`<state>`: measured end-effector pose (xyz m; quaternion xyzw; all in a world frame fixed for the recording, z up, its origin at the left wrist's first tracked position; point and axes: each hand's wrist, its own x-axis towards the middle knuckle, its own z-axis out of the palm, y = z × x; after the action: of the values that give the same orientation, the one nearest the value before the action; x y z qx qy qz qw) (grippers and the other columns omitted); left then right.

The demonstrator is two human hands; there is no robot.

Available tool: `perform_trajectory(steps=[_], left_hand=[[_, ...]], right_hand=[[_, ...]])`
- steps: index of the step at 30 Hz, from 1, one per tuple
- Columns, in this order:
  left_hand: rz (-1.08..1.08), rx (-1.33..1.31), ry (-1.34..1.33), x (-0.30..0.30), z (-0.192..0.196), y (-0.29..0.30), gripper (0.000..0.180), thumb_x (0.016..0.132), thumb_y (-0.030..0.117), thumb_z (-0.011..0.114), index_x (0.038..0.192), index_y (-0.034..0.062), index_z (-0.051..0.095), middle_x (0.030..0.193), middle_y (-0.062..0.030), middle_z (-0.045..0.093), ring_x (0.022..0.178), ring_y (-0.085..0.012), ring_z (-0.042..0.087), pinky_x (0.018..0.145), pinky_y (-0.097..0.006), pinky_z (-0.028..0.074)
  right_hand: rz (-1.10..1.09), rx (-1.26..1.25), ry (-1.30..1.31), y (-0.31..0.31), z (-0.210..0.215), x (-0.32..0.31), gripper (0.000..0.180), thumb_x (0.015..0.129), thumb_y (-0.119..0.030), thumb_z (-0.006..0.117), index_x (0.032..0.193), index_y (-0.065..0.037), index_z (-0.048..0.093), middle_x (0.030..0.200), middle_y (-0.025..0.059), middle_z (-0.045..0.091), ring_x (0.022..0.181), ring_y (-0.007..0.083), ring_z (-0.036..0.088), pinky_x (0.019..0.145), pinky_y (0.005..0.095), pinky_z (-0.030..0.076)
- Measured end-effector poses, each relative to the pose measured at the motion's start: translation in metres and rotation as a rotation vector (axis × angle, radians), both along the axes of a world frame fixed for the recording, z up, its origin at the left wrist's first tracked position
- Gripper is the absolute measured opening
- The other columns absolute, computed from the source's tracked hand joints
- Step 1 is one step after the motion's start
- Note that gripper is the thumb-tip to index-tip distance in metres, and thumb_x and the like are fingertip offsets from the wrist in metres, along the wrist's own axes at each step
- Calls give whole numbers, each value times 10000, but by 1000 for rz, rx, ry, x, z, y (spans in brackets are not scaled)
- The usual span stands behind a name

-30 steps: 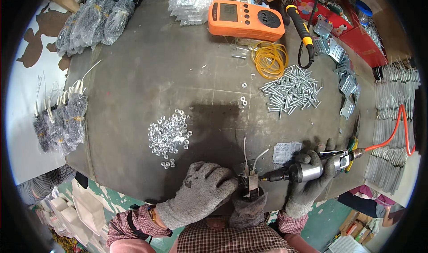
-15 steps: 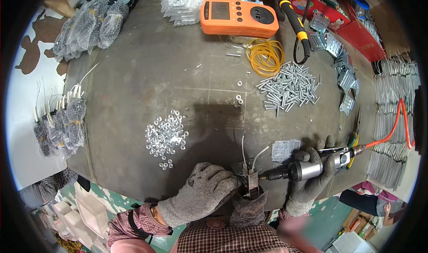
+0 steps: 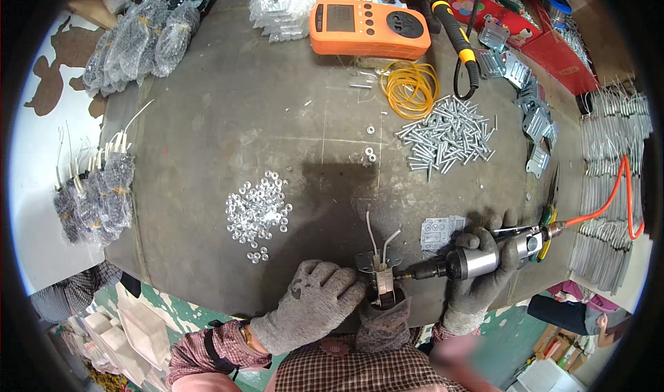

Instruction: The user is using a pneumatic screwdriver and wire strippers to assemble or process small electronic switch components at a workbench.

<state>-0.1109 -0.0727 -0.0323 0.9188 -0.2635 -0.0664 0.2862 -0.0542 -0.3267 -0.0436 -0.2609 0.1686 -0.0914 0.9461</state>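
Grey knit gloves cover both hands at the near edge of the dark desk [image 3: 228,115]. The left hand [image 3: 311,309] has its fingers curled around a small metal bracket [image 3: 379,271], pinning it just above the person's lap. Two thin white wires rise from the bracket and lean away from the person. The right hand [image 3: 484,281] has its fingers wrapped tight around the silver barrel of a pneumatic screwdriver [image 3: 477,260]. The tool's long axis lies nearly level, running left to right, with the bit pointing to the person's left and its tip touching the bracket. One orange air hose [image 3: 609,198] leaves the tool's back end and curves up to the right.

Just beside the tool lies one small flat metal plate [image 3: 441,231]. A loose heap of washers [image 3: 257,209] sits left of centre, too many to count, with three stray ones farther up the desk. A pile of silver screws [image 3: 448,137] lies to the upper right, also too many to count. Beyond it lie one coil of yellow wire [image 3: 409,88], one orange meter [image 3: 370,29] and one soldering iron [image 3: 456,43] with a yellow and black handle. Several bent metal brackets [image 3: 529,112] are scattered along the right side, near one red tray [image 3: 553,46]. Bagged parts [image 3: 97,191] sit on the left edge.
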Motion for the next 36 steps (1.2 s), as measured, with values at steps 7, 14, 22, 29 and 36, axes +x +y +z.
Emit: perform_trajectory(steps=[7, 14, 22, 29, 36], left_hand=[[-90, 14, 17, 7, 3, -1, 305, 803, 182, 599, 1085, 86, 668, 1040, -68, 617, 1021, -258, 577, 915, -448, 463], [126, -145, 323, -10, 45, -8, 676, 708, 392, 819, 1230, 22, 599, 1236, -200, 510, 1151, -411, 496, 989, -524, 387], [456, 59, 229, -17, 44, -61, 958, 676, 612, 827, 1243, -86, 495, 1217, -251, 462, 1126, -424, 491, 978, -547, 415], [426, -38, -129, -45, -4, -47, 809, 613, 452, 838, 1181, -35, 529, 1100, -226, 476, 1026, -433, 475, 903, -527, 397], [390, -84, -99, -41, -4, -49, 781, 590, 370, 851, 1175, -35, 529, 1131, -221, 485, 1020, -425, 479, 888, -527, 396]], right_hand=[[-34, -65, 56, 4, 2, -1, 556, 932, -245, 682, 1415, -110, 442, 1185, 106, 650, 854, 148, 595, 835, 357, 506], [53, -95, -21, -1, 3, -2, 609, 960, -219, 648, 1480, -74, 367, 1172, 103, 623, 859, 146, 612, 856, 379, 511], [-43, -122, -170, 1, 4, -17, 539, 982, -204, 587, 1468, -96, 380, 1150, 100, 624, 889, 149, 593, 848, 392, 527], [-100, -111, -71, 9, 11, -27, 520, 1000, -202, 578, 1468, -78, 385, 1178, 116, 595, 874, 148, 573, 853, 346, 515], [-54, -152, 53, 6, 1, -16, 465, 1007, -230, 571, 1409, -69, 402, 1180, 117, 585, 915, 139, 582, 818, 337, 534]])
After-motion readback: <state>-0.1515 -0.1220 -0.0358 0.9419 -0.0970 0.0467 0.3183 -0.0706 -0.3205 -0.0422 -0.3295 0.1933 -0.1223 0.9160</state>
